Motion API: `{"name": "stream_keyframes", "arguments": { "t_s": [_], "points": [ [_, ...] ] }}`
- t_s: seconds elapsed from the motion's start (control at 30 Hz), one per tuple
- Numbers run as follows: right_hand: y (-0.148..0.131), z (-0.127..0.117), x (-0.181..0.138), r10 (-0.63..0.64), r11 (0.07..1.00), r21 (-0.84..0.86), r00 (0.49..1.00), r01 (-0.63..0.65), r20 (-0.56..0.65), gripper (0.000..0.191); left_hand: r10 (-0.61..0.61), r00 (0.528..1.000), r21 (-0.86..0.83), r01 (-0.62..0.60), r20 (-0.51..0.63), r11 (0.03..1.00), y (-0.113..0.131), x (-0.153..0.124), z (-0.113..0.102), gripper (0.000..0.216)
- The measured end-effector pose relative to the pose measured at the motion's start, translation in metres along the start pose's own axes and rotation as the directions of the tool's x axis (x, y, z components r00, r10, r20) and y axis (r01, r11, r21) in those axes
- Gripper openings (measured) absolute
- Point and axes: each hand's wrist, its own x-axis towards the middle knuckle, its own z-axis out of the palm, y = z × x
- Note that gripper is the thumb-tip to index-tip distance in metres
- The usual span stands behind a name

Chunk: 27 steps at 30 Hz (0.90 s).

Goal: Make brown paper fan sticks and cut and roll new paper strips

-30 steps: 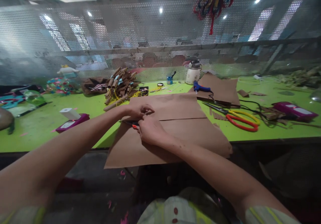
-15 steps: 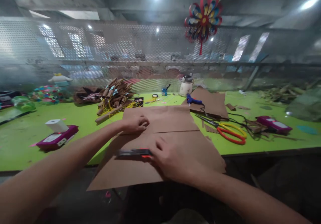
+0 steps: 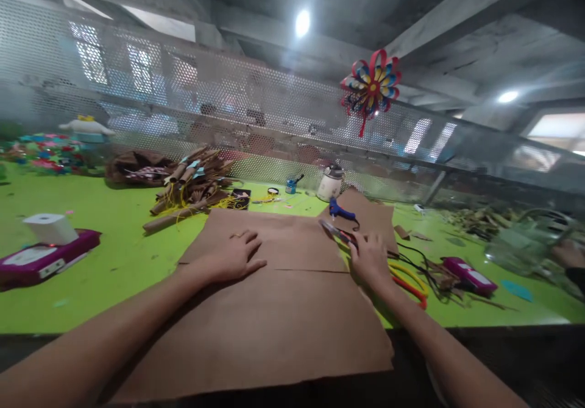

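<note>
A large sheet of brown paper (image 3: 274,323) lies on the green table (image 3: 114,268) and hangs over its near edge. A second brown sheet (image 3: 274,237) lies just behind it. My left hand (image 3: 233,257) rests on the paper near the seam between the two sheets, palm down with fingers spread. My right hand (image 3: 369,260) is at the right edge of the paper, fingers curled over the scissors (image 3: 406,277) with yellow and red handles. The scissor blades (image 3: 333,230) stick out past my fingers toward the far left.
A blue glue gun (image 3: 342,212) lies on more brown paper (image 3: 375,216) behind the scissors, beside a white jar (image 3: 329,184). Brown paper rolls (image 3: 192,179) are piled at the back left. Magenta boxes (image 3: 41,259) (image 3: 468,274) sit on either side. A perforated screen (image 3: 228,103) backs the table.
My right hand has left the middle of the paper, where it held a dark cutter, and moved right onto the scissors. The cutter is out of sight. My left hand has flattened. The view tilted up.
</note>
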Motion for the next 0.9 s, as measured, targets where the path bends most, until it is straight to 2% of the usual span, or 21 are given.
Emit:
{"name": "stream_keyframes", "arguments": {
  "t_s": [0.07, 0.13, 0.17, 0.23, 0.3, 0.37, 0.47, 0.63, 0.73, 0.8, 0.9],
  "points": [
    [-0.017, 0.003, 0.004, -0.062, 0.998, 0.015, 0.998, 0.063, -0.019, 0.031, -0.008, 1.0, -0.013, 0.008, 0.004, 1.0, -0.001, -0.003, 0.006, 0.072],
    [-0.037, 0.001, 0.009, -0.232, 0.963, 0.144, 0.973, 0.228, 0.013, 0.029, -0.009, 1.0, -0.022, 0.009, -0.005, 1.0, -0.003, -0.005, 0.01, 0.071],
    [-0.047, 0.0, 0.013, -0.337, 0.921, 0.229, 0.94, 0.316, 0.056, 0.027, -0.009, 1.0, -0.023, 0.008, -0.01, 1.0, -0.003, -0.005, 0.011, 0.071],
    [-0.068, 0.0, 0.024, -0.513, 0.824, 0.365, 0.843, 0.433, 0.159, 0.024, -0.008, 1.0, -0.026, 0.007, -0.019, 1.0, -0.003, -0.005, 0.013, 0.071],
    [-0.086, 0.005, 0.037, -0.608, 0.774, 0.407, 0.749, 0.485, 0.263, 0.023, -0.007, 1.0, -0.032, 0.006, -0.024, 0.999, -0.004, -0.004, 0.014, 0.073],
    [-0.097, 0.013, 0.05, -0.618, 0.782, 0.384, 0.693, 0.491, 0.372, 0.027, -0.01, 0.999, -0.04, 0.009, -0.033, 0.999, -0.003, -0.004, 0.014, 0.073],
    [-0.1, 0.024, 0.062, -0.556, 0.831, 0.338, 0.674, 0.442, 0.486, 0.036, -0.026, 0.999, -0.046, 0.025, -0.019, 0.999, -0.002, -0.005, 0.012, 0.073],
    [-0.088, 0.03, 0.066, -0.516, 0.854, 0.361, 0.699, 0.375, 0.495, 0.05, -0.029, 0.999, -0.102, 0.033, 0.038, 0.994, 0.002, -0.006, 0.0, 0.074],
    [-0.084, 0.024, 0.066, -0.511, 0.859, 0.357, 0.667, 0.367, 0.543, 0.052, 0.027, 0.995, -0.152, -0.013, 0.093, 0.988, 0.004, -0.005, -0.008, 0.082],
    [-0.082, 0.018, 0.064, -0.549, 0.834, 0.399, 0.642, 0.381, 0.535, 0.054, 0.057, 0.991, -0.178, -0.035, 0.117, 0.983, 0.003, -0.004, -0.012, 0.088],
    [-0.082, 0.005, 0.059, -0.634, 0.769, 0.485, 0.594, 0.417, 0.495, 0.066, 0.049, 0.994, -0.187, -0.03, 0.098, 0.982, 0.003, -0.002, -0.014, 0.081]
  ]
}}
